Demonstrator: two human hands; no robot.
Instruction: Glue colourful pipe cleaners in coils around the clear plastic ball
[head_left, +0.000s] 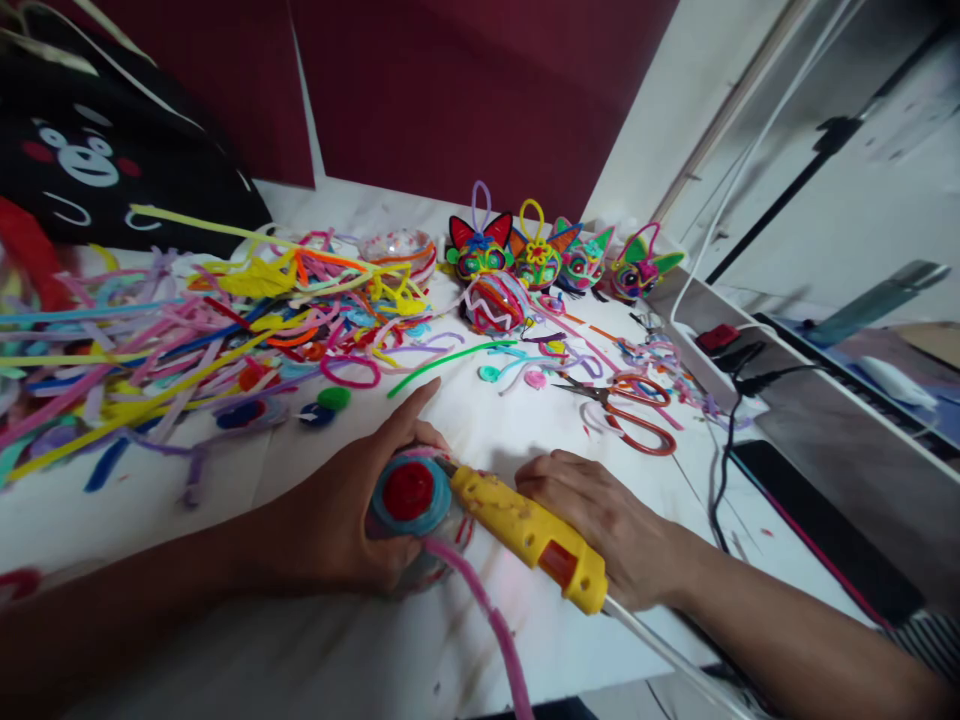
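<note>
On the white desk point(315, 640) the left hand point(352, 520) is cupped around a small round craft ball point(409, 495), its fingers closed on the ball's sides with the index finger stretched forward along the desk; the ball's face shows a red disc ringed in blue, and a pink pipe cleaner point(487, 610) trails from its lower edge toward the near edge of the desk. The right hand point(607, 525) is clamped on a yellow glue gun point(525, 530), which lies tilted just right of the ball, with its nozzle touching the ball's upper right rim and a white cord leaving its rear end. Beyond the ball, farther across the desk, a green pipe cleaner point(450, 362) lies by itself, and to the right of it a pair of red-handled scissors point(634, 410) rests flat. Left of and beyond the ball, a large loose heap of pipe cleaners point(172, 330) in many colours spreads over the desk. Well behind the ball, near the dark red wall, stands a row of four finished eared figures point(559, 258), with a wound ball point(495, 300) just in front of them. Far behind the heap, to the left, sits a black bag with a bear face point(90, 160). To the right of the scissors, a black cable point(724, 460) runs down over the desk's edge.
</note>
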